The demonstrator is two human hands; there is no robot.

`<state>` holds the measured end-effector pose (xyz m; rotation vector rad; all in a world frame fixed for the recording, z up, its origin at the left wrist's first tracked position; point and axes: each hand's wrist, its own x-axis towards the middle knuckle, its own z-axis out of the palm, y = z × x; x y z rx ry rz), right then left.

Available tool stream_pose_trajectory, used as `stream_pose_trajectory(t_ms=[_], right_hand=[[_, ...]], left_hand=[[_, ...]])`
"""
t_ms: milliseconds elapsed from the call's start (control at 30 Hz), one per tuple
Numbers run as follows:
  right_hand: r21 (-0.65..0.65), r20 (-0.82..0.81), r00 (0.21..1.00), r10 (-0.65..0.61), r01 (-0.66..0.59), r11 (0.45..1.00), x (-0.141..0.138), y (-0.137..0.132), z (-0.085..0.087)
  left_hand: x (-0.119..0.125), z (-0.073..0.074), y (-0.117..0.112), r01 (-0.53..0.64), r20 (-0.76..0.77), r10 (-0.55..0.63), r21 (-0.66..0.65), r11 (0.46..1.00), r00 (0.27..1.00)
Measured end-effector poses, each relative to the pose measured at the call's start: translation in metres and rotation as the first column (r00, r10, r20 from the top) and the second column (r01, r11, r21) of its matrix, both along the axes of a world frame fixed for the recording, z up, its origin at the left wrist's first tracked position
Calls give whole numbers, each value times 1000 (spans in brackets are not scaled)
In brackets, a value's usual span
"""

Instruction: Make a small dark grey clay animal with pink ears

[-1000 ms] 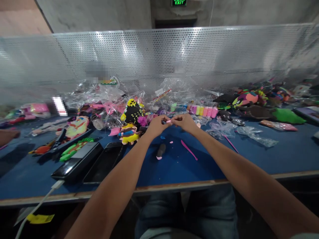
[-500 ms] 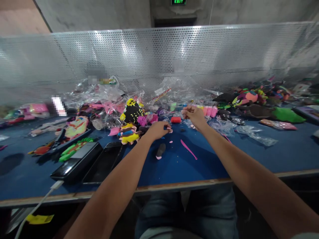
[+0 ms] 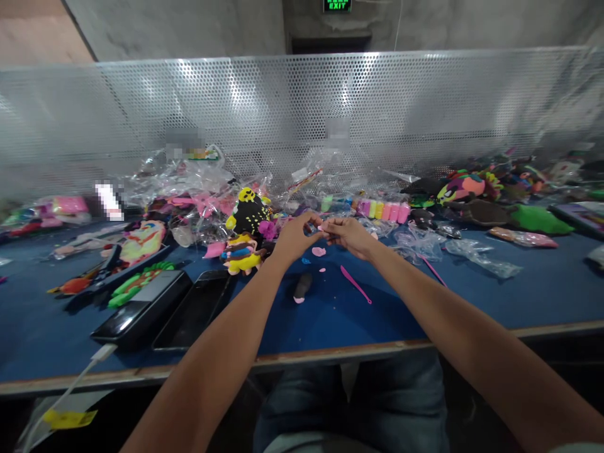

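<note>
My left hand (image 3: pixel 298 239) and my right hand (image 3: pixel 350 237) meet over the table, fingertips pinched together. A small bit of pink clay (image 3: pixel 322 228) shows between them, partly hidden by the fingers. Just below, a flat pink clay piece (image 3: pixel 319 251) lies on the blue tabletop, with a tiny blue bit (image 3: pixel 306 260) beside it. Nearer me are a smaller pink scrap (image 3: pixel 322 270) and a dark grey clay roll (image 3: pixel 304 283) with a pink end. A pink plastic modelling tool (image 3: pixel 355 284) lies to their right.
Left of my forearm are a black phone (image 3: pixel 192 311) and a dark device (image 3: pixel 141 308) with a white cable. Clay figures, including a black-and-yellow one (image 3: pixel 251 212), stand behind. Several coloured clay sticks (image 3: pixel 384 210) and plastic bags (image 3: pixel 486 257) lie at the right. A perforated metal screen (image 3: pixel 302 100) borders the back.
My right hand has come down and left to meet my left hand. My left hand has lifted off the flat pink piece, which now shows on the table.
</note>
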<state>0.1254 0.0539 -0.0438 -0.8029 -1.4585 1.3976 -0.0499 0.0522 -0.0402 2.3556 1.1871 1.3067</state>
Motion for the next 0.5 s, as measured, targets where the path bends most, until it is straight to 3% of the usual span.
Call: stream_pose_trajectory(t_ms=[233,500], right_hand=[[-5,33,999,-2,2,1000,6,3,0],[56,125,988,-89,82,995,6,9,-4]], left_hand=[[-4,-1,4,-29,34,29,5,1000,999],[-5,-6,8,-21,21,21,25,999,1000]])
